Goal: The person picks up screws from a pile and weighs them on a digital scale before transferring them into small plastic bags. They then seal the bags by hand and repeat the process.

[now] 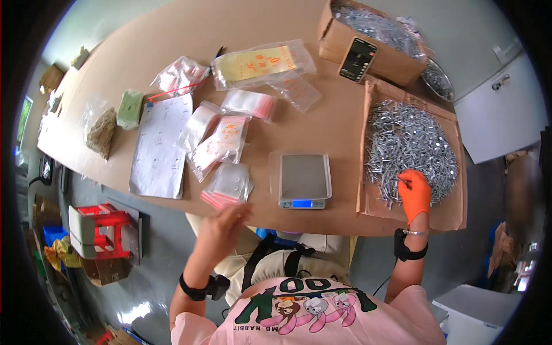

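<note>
My right hand (415, 194), in an orange glove, is over the near part of a heap of silver screws (409, 141). Its fingers are pinched together at what looks like a screw (402, 180). The heap lies in a shallow cardboard tray (361, 178). My bare left hand (227, 223) is at the table's near edge, fingers drawn together and slightly blurred. Just beyond its fingertips lies a stack of clear zip bags (233, 179) with red strips; whether the hand grips one is unclear. Between my hands sits a small digital scale (305, 178), its display lit blue.
Bundles of zip bags (221, 144) lie beside a written sheet (161, 146). Farther back is a plastic sleeve with yellow paper (256, 62). A phone (358, 58) leans on a filled cardboard box (333, 34). At left are a green block (130, 109) and a bagged brown lump (102, 132).
</note>
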The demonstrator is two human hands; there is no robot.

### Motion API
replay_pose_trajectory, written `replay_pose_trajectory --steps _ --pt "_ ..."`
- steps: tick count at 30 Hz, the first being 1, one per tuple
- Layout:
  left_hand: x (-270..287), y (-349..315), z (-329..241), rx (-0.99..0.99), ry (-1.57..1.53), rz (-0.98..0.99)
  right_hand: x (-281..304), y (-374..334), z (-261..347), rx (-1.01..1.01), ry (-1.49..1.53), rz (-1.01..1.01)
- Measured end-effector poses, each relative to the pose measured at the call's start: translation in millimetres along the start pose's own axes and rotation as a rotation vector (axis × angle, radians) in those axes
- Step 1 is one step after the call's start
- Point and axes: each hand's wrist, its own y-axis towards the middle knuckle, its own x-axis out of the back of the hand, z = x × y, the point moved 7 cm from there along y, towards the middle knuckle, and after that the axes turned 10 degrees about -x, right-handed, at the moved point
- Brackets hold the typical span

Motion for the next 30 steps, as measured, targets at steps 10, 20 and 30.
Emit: replay_pose_trajectory --steps 10,20,30 --pt "11 9 34 -0.247 0.53 -0.104 -33 -11 12 0.021 -0.302 -0.048" --pt "27 17 22 -0.143 0.537 -0.243 7 11 24 -0.089 -0.041 0.031" --pt "36 33 -17 -0.3 0.521 -0.436 -72 -26 169 0.227 0.415 0.45"
